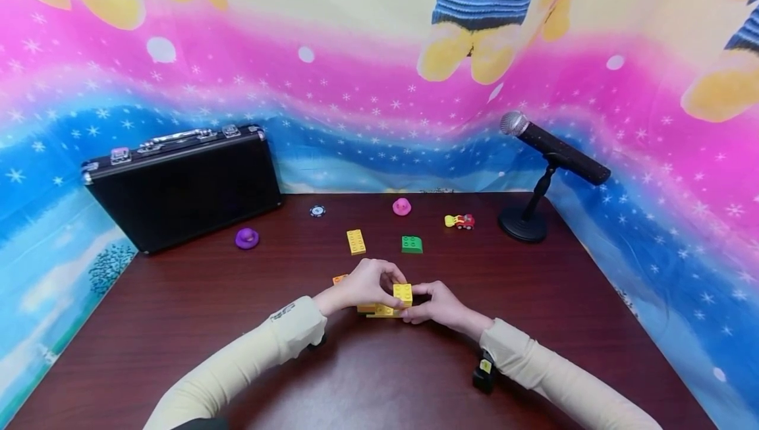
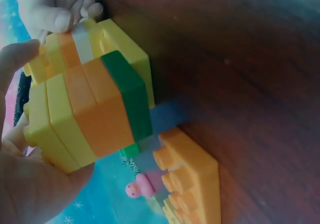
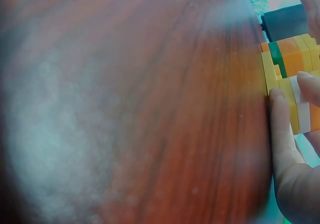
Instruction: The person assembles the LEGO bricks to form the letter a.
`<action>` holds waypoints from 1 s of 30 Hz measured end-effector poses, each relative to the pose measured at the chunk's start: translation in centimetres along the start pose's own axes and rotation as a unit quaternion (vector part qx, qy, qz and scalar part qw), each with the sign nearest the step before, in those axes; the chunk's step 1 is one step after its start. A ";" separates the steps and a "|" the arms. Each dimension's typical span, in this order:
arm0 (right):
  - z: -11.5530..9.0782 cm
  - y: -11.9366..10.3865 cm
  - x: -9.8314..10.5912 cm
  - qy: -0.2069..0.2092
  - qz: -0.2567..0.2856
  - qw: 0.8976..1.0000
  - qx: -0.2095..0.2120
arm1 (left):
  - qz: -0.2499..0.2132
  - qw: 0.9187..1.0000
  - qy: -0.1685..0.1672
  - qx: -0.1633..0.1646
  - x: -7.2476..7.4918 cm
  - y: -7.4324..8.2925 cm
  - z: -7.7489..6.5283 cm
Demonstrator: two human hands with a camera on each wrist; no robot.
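Observation:
Two towers of toy building bricks stand side by side on a yellow base brick (image 2: pixel 131 51). One tower (image 2: pixel 92 116) is layered green, orange and yellow; the other includes a white brick (image 2: pixel 82 44) and an orange one. My left hand (image 1: pixel 363 285) reaches over the towers and pinches the yellow top brick (image 1: pixel 402 294) of the right one between thumb and fingers. From the right side, my right hand (image 1: pixel 441 305) grips that same tower low down, its thumb by the white layer in the right wrist view. The left hand covers much of the other tower in the head view.
Beside the towers lies a loose orange brick (image 2: pixel 192 171). Farther back are a yellow brick (image 1: pixel 356 241), green brick (image 1: pixel 412 244), purple duck (image 1: pixel 246 238), pink duck (image 1: pixel 402 206), poker chip (image 1: pixel 317 211) and toy vehicle (image 1: pixel 460 221). A black case (image 1: pixel 184 186) and microphone (image 1: pixel 557 150) flank them.

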State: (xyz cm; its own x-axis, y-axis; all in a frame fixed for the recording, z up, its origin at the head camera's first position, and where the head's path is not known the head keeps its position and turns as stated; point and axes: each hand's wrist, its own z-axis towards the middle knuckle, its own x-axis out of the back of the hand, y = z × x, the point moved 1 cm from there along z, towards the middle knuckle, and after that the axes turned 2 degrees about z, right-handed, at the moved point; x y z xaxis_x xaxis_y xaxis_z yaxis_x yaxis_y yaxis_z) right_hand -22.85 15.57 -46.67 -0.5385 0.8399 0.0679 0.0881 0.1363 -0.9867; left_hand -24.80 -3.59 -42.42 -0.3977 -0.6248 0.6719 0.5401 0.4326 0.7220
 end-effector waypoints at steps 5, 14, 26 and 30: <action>0.0 -0.1 0.0 -0.005 -0.005 1.000 0.004 | 0.013 1.000 0.002 -0.015 0.0 0.0 0.1; -0.1 -1.0 0.1 0.040 -0.137 0.989 0.034 | 0.016 1.000 -0.003 -0.010 0.0 0.0 0.1; -1.2 -3.5 -0.3 0.050 -0.159 0.984 0.060 | 0.054 0.998 0.002 -0.013 0.1 0.2 0.2; -1.4 -3.9 -0.5 0.039 -0.137 0.988 0.053 | 0.058 0.998 -0.001 -0.010 0.1 0.3 0.2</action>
State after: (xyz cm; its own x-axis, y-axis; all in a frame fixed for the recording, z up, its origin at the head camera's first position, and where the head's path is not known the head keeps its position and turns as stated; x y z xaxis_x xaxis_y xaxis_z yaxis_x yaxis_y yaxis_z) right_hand -21.74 15.42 -42.66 -0.4631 0.8174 0.3426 -0.1422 0.3130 -0.9391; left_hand -24.81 -3.43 -42.11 -0.3327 -0.5698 0.7515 0.5981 0.4886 0.6353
